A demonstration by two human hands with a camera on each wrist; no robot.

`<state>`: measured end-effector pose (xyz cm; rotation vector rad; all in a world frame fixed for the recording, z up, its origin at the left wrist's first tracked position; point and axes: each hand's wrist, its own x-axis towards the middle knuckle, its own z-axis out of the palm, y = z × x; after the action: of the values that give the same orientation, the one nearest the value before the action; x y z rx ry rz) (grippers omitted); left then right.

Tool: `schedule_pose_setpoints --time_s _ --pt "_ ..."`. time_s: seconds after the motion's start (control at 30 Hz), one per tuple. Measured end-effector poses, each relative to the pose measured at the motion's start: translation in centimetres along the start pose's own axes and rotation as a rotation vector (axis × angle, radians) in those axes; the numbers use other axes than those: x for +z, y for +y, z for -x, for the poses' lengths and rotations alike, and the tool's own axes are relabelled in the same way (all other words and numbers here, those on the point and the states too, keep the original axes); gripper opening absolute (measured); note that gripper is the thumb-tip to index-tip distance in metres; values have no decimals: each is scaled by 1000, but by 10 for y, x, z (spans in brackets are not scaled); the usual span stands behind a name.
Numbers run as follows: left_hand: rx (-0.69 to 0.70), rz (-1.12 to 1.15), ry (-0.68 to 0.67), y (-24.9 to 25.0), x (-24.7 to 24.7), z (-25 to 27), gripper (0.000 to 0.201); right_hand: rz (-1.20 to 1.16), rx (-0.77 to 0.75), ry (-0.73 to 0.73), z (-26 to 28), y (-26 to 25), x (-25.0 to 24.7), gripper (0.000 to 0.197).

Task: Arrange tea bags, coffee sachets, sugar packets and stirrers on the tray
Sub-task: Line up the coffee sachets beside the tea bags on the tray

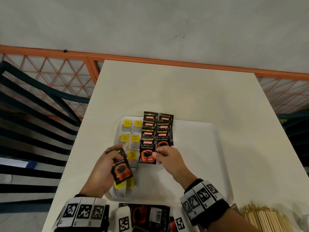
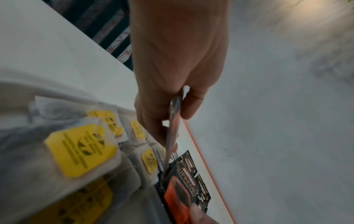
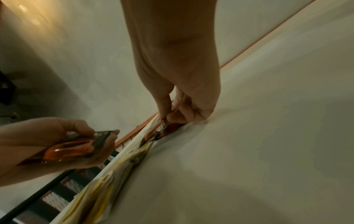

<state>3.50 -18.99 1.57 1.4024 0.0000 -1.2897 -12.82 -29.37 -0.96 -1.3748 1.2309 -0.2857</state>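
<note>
A white tray (image 1: 200,156) lies on the white table. Tea bags (image 1: 132,139) with yellow tags fill its left side in two columns. To their right, black Kopiko coffee sachets (image 1: 158,127) overlap in two columns. My right hand (image 1: 158,154) pinches the right edge of the nearest sachet (image 1: 148,152), which lies at the near end of the left coffee column. My left hand (image 1: 113,158) grips another coffee sachet (image 1: 122,168) above the near tea bags. That sachet (image 2: 173,121) appears edge-on in the left wrist view. The right wrist view shows thumb and finger closed on the placed sachet (image 3: 162,127).
A heap of wooden stirrers (image 1: 267,218) lies at the near right. More coffee sachets (image 1: 147,216) sit at the table's near edge between my wrists. A dark chair (image 1: 33,97) and an orange railing (image 1: 150,59) stand beyond the table's left and far edges.
</note>
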Motion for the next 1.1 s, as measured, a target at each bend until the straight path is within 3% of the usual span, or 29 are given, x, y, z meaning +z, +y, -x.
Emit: schedule_pose_setpoints --time_s 0.4,0.47,0.53,0.63,0.67,0.83,0.93,1.1 --pt "127 -46 -22 -12 13 10 23 187 -156 179 1 -2 6 20" --pt "160 -51 -4 -16 20 9 19 156 -169 111 8 -5 4 22" --pt "168 -54 11 -18 27 7 17 104 -158 -48 15 -7 2 25" --pt "180 -96 14 -20 38 5 19 34 -150 -207 24 -8 -3 5" --pt "184 -123 5 -21 42 5 19 15 -159 -214 24 -6 -5 8" --pt "232 -292 -3 -23 42 11 25 -38 -92 -81 13 0 -21 7" --pt "291 -424 9 -20 24 26 19 -48 -40 68 2 5 -32 8" --pt "315 -497 20 -25 -16 55 18 22 -19 166 -9 8 -41 13"
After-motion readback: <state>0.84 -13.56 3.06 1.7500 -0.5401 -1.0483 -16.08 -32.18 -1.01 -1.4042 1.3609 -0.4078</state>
